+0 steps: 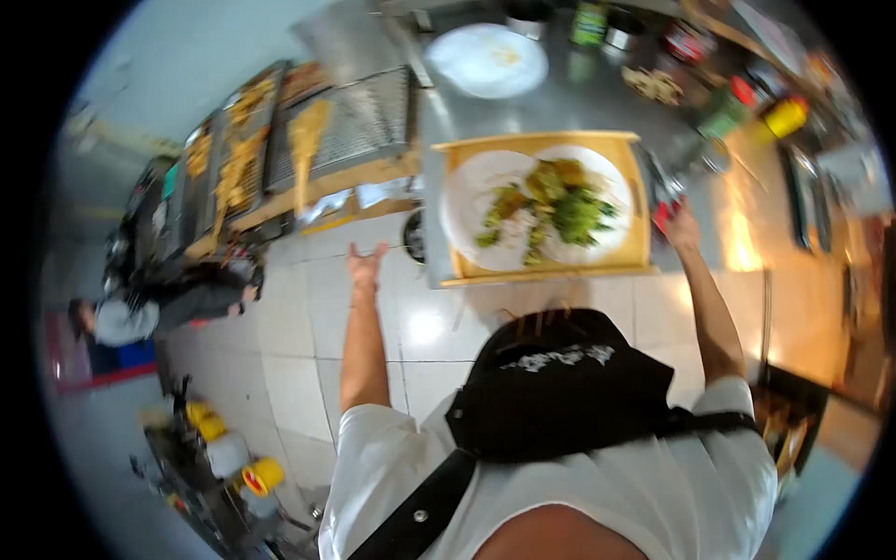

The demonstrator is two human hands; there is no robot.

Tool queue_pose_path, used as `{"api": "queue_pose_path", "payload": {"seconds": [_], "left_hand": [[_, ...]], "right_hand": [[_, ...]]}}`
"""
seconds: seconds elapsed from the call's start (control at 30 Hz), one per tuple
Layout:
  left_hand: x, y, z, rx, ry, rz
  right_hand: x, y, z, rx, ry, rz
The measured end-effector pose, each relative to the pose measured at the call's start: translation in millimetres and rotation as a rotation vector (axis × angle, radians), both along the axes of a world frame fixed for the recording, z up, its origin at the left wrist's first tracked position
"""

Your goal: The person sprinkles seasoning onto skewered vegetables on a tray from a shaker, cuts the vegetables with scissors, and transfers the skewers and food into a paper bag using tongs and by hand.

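Observation:
My left hand (367,266) is in the air over the tiled floor, left of the counter, fingers spread and holding nothing. At the right side of a wooden tray (541,142), my right hand (684,227) is closed on the red handle of a metal utensil (662,185); its exact kind is not clear. Two white plates, a left one (462,210) and a right one (611,177), sit side by side on the tray. Leafy greens (581,217) and browned pieces (557,175) lie across them.
A white plate (487,61) stands at the counter's back. Bottles, including a yellow one (786,119), and chopped pieces (653,86) are at the right. Left are metal racks (373,121) with a wooden paddle (306,140). Another person (140,313) stands far left.

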State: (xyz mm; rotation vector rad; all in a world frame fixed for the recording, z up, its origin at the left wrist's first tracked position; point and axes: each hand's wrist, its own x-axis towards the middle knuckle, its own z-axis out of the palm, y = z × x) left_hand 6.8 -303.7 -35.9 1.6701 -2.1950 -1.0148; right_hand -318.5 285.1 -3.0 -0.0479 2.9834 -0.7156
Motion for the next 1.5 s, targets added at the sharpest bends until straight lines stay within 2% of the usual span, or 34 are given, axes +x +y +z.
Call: {"api": "queue_pose_path", "payload": {"seconds": [0.03, 0.07, 0.13, 0.17, 0.2, 0.27, 0.3, 0.33, 0.37, 0.43, 0.47, 0.5, 0.57, 0.6, 0.63, 0.67, 0.73, 0.77, 0.87, 0.97, 1.03, 1.1, 1.13, 1.2, 1.3, 1.33, 1.43, 1.5], "left_hand": [[4, -9, -23, -0.062, 0.077, 0.031], [1, 5, 6, -0.024, 0.091, 0.051], [5, -6, 34, 0.260, 0.101, 0.051], [3, -4, 44, 0.256, 0.066, 0.059], [1, -2, 54, 0.252, 0.031, 0.067], [-10, 12, 64, -0.043, -0.151, 0.107], [-11, 7, 65, -0.136, -0.138, 0.114], [-16, -1, 65, -0.226, -0.127, 0.115], [-23, -8, 64, -0.310, -0.115, 0.111], [-34, -32, 75, -0.436, -0.146, 0.078], [-45, -44, 81, -0.522, -0.205, 0.085], [-55, -60, 82, -0.609, -0.261, 0.081], [-68, -121, 70, -0.586, -0.403, -0.047], [-72, -162, 39, -0.573, -0.482, -0.071], [-83, -168, 51, -0.438, -0.516, -0.065], [-85, -205, 33, -0.332, -0.530, -0.120], [-92, -284, -40, -0.675, -0.287, -0.337], [-96, -289, -30, -0.492, -0.198, -0.310], [-109, -243, 30, -0.325, -0.304, -0.218], [-110, -251, 26, 0.337, 0.161, -0.006], [-96, -241, 35, 0.130, 0.160, -0.203], [-93, -309, -44, -0.222, 0.198, -0.243], [-105, -277, -39, -0.165, 0.349, -0.059], [-97, -233, 3, -0.198, 0.306, -0.045], [-88, -164, 71, -0.425, 0.302, 0.001], [-86, -156, 72, -0.541, 0.192, 0.028], [-75, -160, 41, -0.454, -0.134, 0.001], [-64, -170, 20, -0.448, -0.131, -0.030]], "right_hand": [[0, -5, -1, -0.113, 0.031, -0.010], [-10, -4, -3, -0.095, -0.054, 0.029], [-1, -5, 7, -0.099, 0.042, 0.163], [-3, -6, 3, -0.076, 0.090, 0.197], [1, -13, 20, -0.105, -0.018, 0.189], [-2, -11, 16, -0.090, -0.017, 0.261], [-2, -8, 14, -0.076, -0.017, 0.290], [1, -10, 16, -0.009, 0.096, 0.349], [2, -10, 19, 0.021, 0.014, 0.344], [15, -22, 60, 0.093, -0.143, 0.308], [13, -13, 47, 0.101, -0.043, 0.337], [10, -9, 47, 0.121, -0.100, 0.345], [18, -3, 52, 0.032, -0.024, 0.355], [28, -1, 58, -0.006, 0.023, 0.363], [32, 2, 62, -0.038, 0.074, 0.377], [34, 9, 56, -0.008, 0.089, 0.357], [50, 18, 56, 0.008, 0.070, 0.293], [58, 16, 57, -0.009, 0.043, 0.256], [81, 3, 56, -0.034, -0.024, 0.195], [108, -12, 71, -0.060, -0.100, 0.153], [111, -8, 57, -0.134, -0.096, 0.196], [116, -11, 56, -0.166, -0.118, 0.181], [118, -12, 56, -0.150, -0.101, 0.200], [117, -10, 49, -0.125, -0.100, 0.253], [121, -24, 49, -0.119, -0.101, 0.282], [121, -28, 50, -0.119, -0.097, 0.296], [122, -43, 58, -0.121, -0.112, 0.319], [128, -53, 74, -0.103, -0.164, 0.333]]}}
